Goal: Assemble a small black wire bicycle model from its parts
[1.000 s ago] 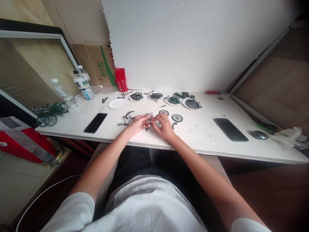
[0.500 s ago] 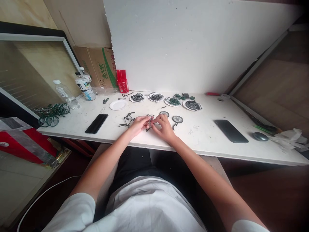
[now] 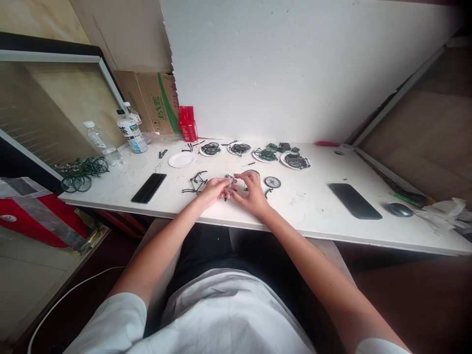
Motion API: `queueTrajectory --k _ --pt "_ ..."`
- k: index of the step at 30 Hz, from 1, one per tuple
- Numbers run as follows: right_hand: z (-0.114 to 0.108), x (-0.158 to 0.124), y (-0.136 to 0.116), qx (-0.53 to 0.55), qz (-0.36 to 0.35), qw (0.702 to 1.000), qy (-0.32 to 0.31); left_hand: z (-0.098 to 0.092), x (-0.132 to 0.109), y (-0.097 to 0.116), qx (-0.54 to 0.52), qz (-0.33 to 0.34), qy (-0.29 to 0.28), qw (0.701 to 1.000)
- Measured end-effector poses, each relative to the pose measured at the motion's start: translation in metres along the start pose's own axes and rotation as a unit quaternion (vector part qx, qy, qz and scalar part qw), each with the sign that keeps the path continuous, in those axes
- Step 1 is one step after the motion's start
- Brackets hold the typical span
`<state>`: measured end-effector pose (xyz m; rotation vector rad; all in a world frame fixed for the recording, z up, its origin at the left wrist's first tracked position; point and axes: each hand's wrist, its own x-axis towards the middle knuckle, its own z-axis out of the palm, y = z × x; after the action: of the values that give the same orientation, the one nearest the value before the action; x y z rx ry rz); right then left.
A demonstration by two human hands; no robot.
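Observation:
My left hand [image 3: 216,191] is closed on a small dark model-bicycle part [image 3: 230,183], a thin piece with a short crossbar at its top that looks like a handlebar and fork. Fingers hide much of it. Just to the right, my right hand [image 3: 252,191] has thumb and forefinger apart around the part's side; whether they touch it I cannot tell. A dark miniature bicycle frame [image 3: 195,183] lies left of my hands. One small spoked wheel [image 3: 273,182] rests to the right, with a curved dark piece [image 3: 269,192] beside it. Another wheel [image 3: 253,172] is partly behind my right fingers.
Along the back stand white plates of bicycle parts, including wheels [image 3: 296,161] and green pieces [image 3: 267,155], plus one bare plate [image 3: 181,160]. Phone [image 3: 149,188], bottles [image 3: 132,132] and assembled green bicycles [image 3: 86,169] are left; a dark flat slab [image 3: 354,200] and mouse [image 3: 400,210] right.
The right hand's thumb and forefinger have spread apart from a pinch near the part. My left hand keeps its hold. The view has shifted slightly.

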<state>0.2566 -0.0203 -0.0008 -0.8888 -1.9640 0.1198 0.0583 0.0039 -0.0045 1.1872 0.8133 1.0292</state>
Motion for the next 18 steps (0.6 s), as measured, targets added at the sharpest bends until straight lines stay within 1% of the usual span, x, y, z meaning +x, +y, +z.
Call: queueTrajectory --k 8,14,18 --pt "-0.001 0.0 0.001 0.006 0.005 1.0 -0.007 0.002 -0.002 0.006 0.004 0.005 -0.001 1.0" --pt "-0.001 0.001 0.0 0.012 -0.001 1.0 -0.005 0.004 -0.002 0.009 -0.028 -0.031 0.006 0.999" --pt "-0.001 0.001 0.0 0.011 0.006 1.0 -0.008 0.003 -0.002 0.01 -0.054 -0.036 -0.004 0.998"
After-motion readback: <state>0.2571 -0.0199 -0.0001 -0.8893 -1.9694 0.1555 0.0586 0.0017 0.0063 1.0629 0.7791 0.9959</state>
